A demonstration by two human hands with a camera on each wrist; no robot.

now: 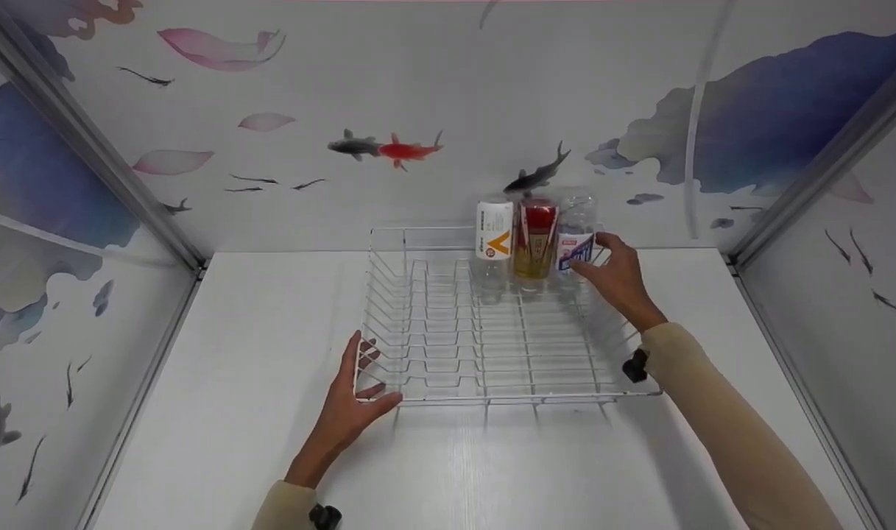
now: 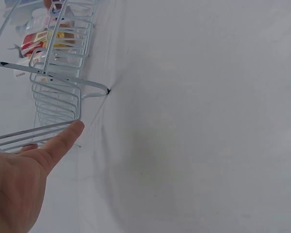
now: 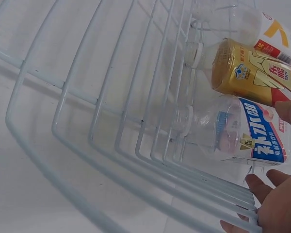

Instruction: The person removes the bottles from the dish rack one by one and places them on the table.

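Observation:
A white wire rack point(image 1: 492, 401) stands on the table. My left hand point(image 1: 348, 401) grips its front left corner, fingers among the side wires and thumb along the front rim; the left wrist view shows this hand point(image 2: 26, 179) against the wires. Three empty plastic bottles lean side by side at the rack's back right, necks down: a clear one with a white label point(image 1: 495, 232), a red and gold one point(image 1: 536, 239) and a clear one with a blue and white label point(image 1: 574, 246). My right hand point(image 1: 621, 276) pinches that last bottle point(image 3: 262, 131), fingers by the rack's side wires.
Behind the rack rises a white wall point(image 1: 433, 88) painted with fish and petals. Side walls with metal corner posts point(image 1: 101, 140) flank the white table point(image 1: 219, 412). Rows of bent wire dividers point(image 1: 440, 324) fill the rack's left half.

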